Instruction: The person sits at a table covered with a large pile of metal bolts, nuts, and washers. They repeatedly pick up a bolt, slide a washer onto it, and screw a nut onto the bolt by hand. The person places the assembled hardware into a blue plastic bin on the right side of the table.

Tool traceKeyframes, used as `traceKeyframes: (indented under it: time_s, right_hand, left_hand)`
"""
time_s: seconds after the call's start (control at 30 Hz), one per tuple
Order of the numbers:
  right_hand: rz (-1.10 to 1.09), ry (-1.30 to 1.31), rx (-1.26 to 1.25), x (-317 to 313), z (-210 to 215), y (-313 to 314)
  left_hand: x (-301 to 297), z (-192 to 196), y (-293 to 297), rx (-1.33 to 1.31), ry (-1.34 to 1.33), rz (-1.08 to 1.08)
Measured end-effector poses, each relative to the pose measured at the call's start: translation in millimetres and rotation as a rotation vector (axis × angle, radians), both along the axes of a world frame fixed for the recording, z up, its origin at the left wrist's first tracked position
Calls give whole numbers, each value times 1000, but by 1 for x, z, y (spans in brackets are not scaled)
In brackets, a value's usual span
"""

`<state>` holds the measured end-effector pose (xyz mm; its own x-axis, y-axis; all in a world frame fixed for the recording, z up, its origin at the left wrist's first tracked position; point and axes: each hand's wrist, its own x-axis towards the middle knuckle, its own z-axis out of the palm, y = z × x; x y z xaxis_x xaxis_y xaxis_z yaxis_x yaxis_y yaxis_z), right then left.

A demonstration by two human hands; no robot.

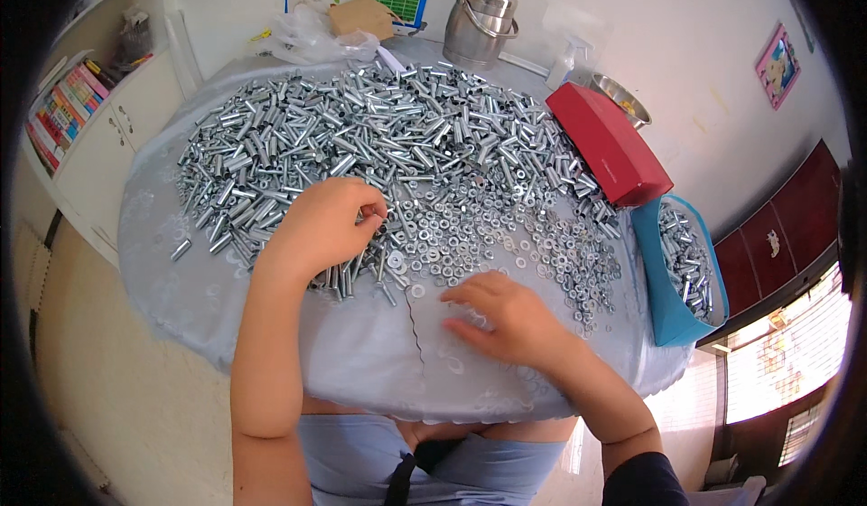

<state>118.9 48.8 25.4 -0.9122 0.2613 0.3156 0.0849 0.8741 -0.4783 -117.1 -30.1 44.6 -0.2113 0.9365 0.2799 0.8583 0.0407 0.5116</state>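
A broad heap of shiny metal sleeves and bolts (pixel 361 126) covers the far and left part of the table. Flat washers and nuts (pixel 442 235) lie loose along its near right side. Over the heap's front edge, my left hand (pixel 330 221) is closed, fingers curled toward the thumb; what they hold, if anything, is hidden. My right hand (pixel 506 318) hovers low over the cloth just in front of the washers, thumb and fingers apart with nothing visible between them. A thin dark wavy line (pixel 414 325) runs down the cloth between my hands.
A red box (pixel 610 145) stands against the heap's right side. Beside it is a blue bin (pixel 666 271) full of metal sleeves. At the back are a steel pot (pixel 481 25), a plastic bag (pixel 316 36), a spray bottle (pixel 566 63) and a metal bowl (pixel 623 95).
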Motion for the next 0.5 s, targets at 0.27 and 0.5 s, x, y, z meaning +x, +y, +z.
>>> traceKeyframes:
  time_s: [0.27,0.5]
  right_hand:
    - [46,-63,319,-43,-18,-15]
    - [85,58,355,-47,-27,-7]
  left_hand:
    - [-12,-9,2,63,25,120]
    - [-3,-6,3,-38,-26,7]
